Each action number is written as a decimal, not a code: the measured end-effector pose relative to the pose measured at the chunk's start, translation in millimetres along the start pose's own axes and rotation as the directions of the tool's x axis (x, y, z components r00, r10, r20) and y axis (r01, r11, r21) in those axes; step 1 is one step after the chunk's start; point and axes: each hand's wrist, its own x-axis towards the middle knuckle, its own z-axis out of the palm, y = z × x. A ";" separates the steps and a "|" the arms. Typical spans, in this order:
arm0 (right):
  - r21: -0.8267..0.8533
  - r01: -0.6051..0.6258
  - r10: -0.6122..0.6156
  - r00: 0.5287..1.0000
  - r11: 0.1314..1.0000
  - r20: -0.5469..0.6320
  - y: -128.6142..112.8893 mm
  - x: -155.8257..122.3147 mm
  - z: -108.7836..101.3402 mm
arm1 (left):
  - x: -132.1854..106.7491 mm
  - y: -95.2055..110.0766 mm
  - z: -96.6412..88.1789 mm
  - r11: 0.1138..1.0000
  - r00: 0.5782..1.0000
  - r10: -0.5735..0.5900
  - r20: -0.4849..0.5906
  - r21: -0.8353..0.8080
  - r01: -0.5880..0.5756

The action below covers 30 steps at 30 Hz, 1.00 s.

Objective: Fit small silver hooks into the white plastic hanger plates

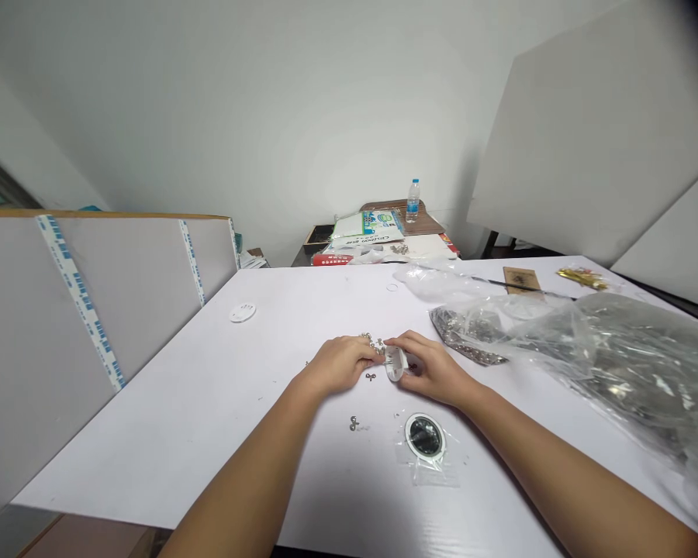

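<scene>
My right hand (433, 370) grips a small white round plastic part (394, 364), tilted up on its edge so that its hollow side faces left. Fingers closed together, my left hand (344, 363) meets the part's left side; whatever it pinches is too small to make out. Small shiny metal pieces (378, 346) lie in a loose pile just behind the fingertips. One more metal piece (371, 377) rests in front of them, and another (354, 423) lies closer to me. Below the right hand is a round black disc with a white rim (425, 437), on or in a clear bag.
A white disc (243, 312) lies on the left of the white table (209, 403). Clear plastic bags of metal pieces (622, 356) spread over the right side. Behind them are a brown card (522, 280) and gold-coloured pieces (582, 277). A water bottle (412, 201) stands at the back.
</scene>
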 end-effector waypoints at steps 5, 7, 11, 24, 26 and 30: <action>0.003 0.001 -0.001 1.000 1.000 -0.010 1.7 -0.5 0.9 | 0.3 -2.2 1.5 1.000 1.000 -0.004 -0.008 -0.010 0.004; 0.002 0.001 -0.001 1.000 1.000 -0.012 1.9 -0.6 1.0 | 0.3 -2.9 1.0 1.000 1.000 -0.007 -0.008 -0.001 0.007; -0.001 -0.001 0.001 1.000 1.000 -0.013 1.2 -0.4 0.8 | 0.4 -3.0 1.0 1.000 1.000 -0.004 -0.005 0.004 0.004; 0.007 -0.022 0.022 1.000 1.000 -0.011 -2.0 0.8 0.3 | 2.4 1.5 3.4 0.998 0.999 -0.035 -0.010 0.044 0.036; 0.007 -0.025 0.025 1.000 1.000 -0.008 -1.9 0.7 0.7 | 2.9 2.0 4.6 0.998 0.999 -0.041 -0.010 0.045 0.041; 0.008 -0.024 0.024 1.000 1.000 -0.009 -1.1 0.3 1.6 | 4.2 2.1 7.9 0.998 0.999 -0.028 -0.023 0.054 0.029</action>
